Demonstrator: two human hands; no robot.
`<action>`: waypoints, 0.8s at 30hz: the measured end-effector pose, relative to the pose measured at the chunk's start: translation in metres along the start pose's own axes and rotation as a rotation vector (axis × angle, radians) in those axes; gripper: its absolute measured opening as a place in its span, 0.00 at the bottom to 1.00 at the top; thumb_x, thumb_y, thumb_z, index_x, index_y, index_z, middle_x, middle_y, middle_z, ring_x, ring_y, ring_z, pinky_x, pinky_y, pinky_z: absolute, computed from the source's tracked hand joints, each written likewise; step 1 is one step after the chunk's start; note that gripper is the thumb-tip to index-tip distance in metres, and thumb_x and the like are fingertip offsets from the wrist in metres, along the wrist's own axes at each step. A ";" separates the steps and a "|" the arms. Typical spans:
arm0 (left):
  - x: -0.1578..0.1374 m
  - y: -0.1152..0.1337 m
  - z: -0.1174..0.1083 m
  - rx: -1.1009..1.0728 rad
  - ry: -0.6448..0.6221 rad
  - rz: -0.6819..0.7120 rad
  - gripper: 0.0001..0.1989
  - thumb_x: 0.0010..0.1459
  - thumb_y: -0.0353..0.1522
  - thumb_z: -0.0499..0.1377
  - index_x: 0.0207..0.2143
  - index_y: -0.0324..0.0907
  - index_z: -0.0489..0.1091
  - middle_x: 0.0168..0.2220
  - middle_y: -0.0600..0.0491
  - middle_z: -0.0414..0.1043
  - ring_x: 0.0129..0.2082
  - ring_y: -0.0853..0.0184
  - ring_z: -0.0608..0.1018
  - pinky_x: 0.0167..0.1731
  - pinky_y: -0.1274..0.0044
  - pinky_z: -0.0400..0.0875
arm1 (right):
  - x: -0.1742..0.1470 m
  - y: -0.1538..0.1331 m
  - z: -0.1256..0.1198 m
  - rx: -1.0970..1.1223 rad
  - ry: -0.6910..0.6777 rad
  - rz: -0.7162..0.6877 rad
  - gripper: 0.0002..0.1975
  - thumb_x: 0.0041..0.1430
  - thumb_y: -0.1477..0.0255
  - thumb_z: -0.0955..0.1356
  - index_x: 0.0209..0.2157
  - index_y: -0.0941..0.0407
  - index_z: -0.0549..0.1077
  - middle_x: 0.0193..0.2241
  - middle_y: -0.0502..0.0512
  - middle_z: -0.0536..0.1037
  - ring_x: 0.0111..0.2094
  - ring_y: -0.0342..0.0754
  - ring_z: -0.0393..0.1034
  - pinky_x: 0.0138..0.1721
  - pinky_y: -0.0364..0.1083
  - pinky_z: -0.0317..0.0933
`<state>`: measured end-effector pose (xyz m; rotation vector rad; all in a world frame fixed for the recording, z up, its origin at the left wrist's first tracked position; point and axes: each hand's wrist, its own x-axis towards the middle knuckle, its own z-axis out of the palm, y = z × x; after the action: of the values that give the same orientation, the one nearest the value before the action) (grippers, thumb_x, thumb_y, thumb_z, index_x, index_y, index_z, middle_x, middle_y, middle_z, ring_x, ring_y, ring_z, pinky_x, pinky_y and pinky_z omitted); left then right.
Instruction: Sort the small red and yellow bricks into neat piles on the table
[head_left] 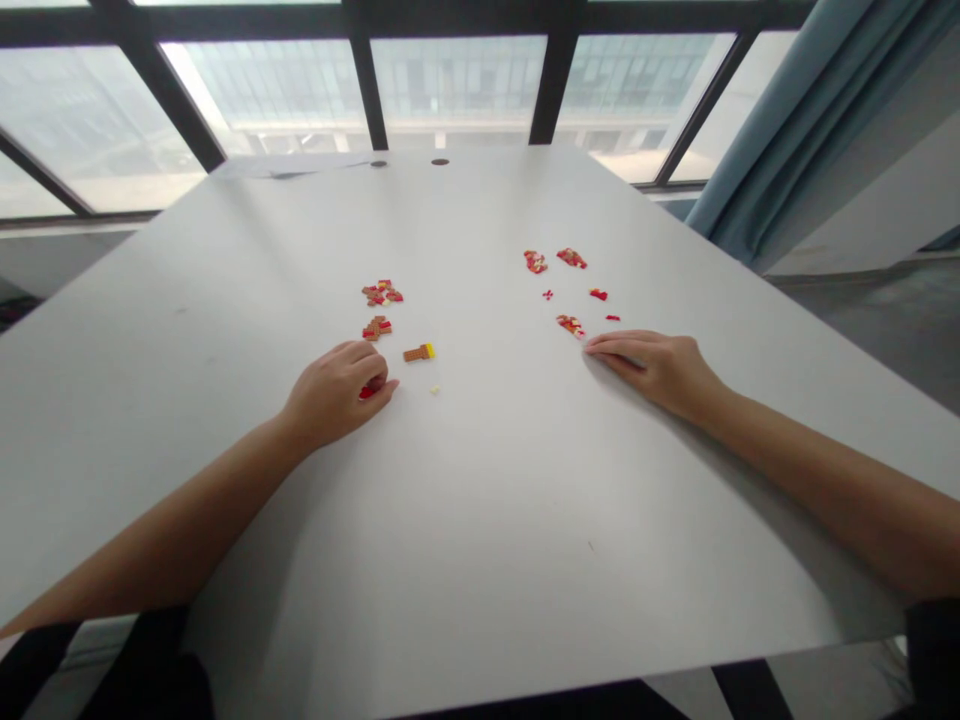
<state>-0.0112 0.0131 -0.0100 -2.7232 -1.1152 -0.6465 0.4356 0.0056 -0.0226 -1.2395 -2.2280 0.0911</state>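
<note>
My left hand [341, 393] rests on the table with its fingers curled over a small red building brick [366, 392], partly hidden under them. Just beyond it lies a cluster of brown and red bricks [377, 328]. To its right are a brown block with a yellow end [418, 352] and a tiny pale yellow piece [435, 390]. My right hand [649, 365] lies on its side, fingertips and thumb pressed together at the near edge of a small pile of red, brown and white bricks [570, 326]. Whatever those fingertips hold is too small to make out.
Farther left is another brick pile [382, 293]. Two more piles, a left one [535, 262] and a right one [571, 258], lie beyond my right hand, with several loose red pieces [598, 294] nearby. The white table [480, 520] reaches the windows; a blue curtain [795, 130] hangs at right.
</note>
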 end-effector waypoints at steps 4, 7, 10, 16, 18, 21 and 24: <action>0.001 0.002 -0.001 0.005 -0.015 -0.028 0.14 0.68 0.35 0.54 0.27 0.44 0.61 0.29 0.51 0.69 0.32 0.63 0.71 0.35 0.72 0.67 | -0.008 0.007 -0.006 -0.019 0.005 0.022 0.12 0.67 0.66 0.67 0.41 0.46 0.84 0.46 0.52 0.86 0.46 0.58 0.82 0.52 0.60 0.77; 0.002 0.002 -0.002 0.002 -0.005 -0.019 0.15 0.68 0.35 0.54 0.27 0.44 0.60 0.29 0.51 0.69 0.32 0.63 0.70 0.35 0.72 0.67 | -0.011 0.008 -0.007 -0.043 0.021 0.036 0.11 0.66 0.66 0.67 0.41 0.47 0.84 0.45 0.52 0.86 0.46 0.57 0.82 0.52 0.59 0.76; 0.002 0.003 -0.002 0.001 0.007 -0.008 0.15 0.69 0.35 0.54 0.27 0.45 0.60 0.29 0.52 0.69 0.31 0.63 0.70 0.34 0.72 0.67 | -0.013 0.011 -0.007 -0.070 0.045 0.052 0.11 0.65 0.67 0.67 0.41 0.47 0.83 0.44 0.53 0.86 0.45 0.57 0.82 0.50 0.58 0.77; 0.003 0.004 -0.003 -0.017 -0.002 -0.027 0.14 0.68 0.35 0.54 0.26 0.45 0.60 0.29 0.52 0.69 0.31 0.63 0.71 0.34 0.72 0.67 | -0.013 0.013 -0.007 -0.122 0.065 0.058 0.11 0.64 0.64 0.67 0.38 0.49 0.83 0.41 0.57 0.86 0.42 0.59 0.82 0.46 0.59 0.76; 0.003 0.004 -0.003 -0.013 0.000 -0.031 0.15 0.68 0.35 0.54 0.26 0.45 0.60 0.28 0.52 0.69 0.31 0.64 0.70 0.34 0.72 0.66 | -0.011 0.012 -0.007 -0.117 0.064 0.067 0.12 0.65 0.62 0.67 0.37 0.49 0.83 0.40 0.58 0.85 0.42 0.59 0.81 0.46 0.58 0.75; 0.004 0.004 -0.003 -0.011 0.001 -0.027 0.15 0.68 0.35 0.54 0.26 0.45 0.59 0.28 0.52 0.69 0.31 0.64 0.70 0.34 0.72 0.66 | -0.007 0.011 -0.014 -0.056 0.084 0.150 0.16 0.67 0.58 0.66 0.37 0.49 0.84 0.41 0.57 0.86 0.41 0.58 0.81 0.46 0.57 0.75; 0.004 0.005 -0.003 -0.008 0.003 -0.021 0.15 0.68 0.34 0.54 0.27 0.45 0.59 0.28 0.52 0.68 0.30 0.64 0.70 0.34 0.72 0.66 | -0.005 0.016 -0.029 0.079 0.087 0.253 0.19 0.66 0.52 0.67 0.40 0.49 0.84 0.41 0.58 0.86 0.40 0.56 0.81 0.43 0.54 0.75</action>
<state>-0.0062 0.0118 -0.0057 -2.7195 -1.1442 -0.6592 0.4647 0.0049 -0.0064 -1.4473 -1.9667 0.2173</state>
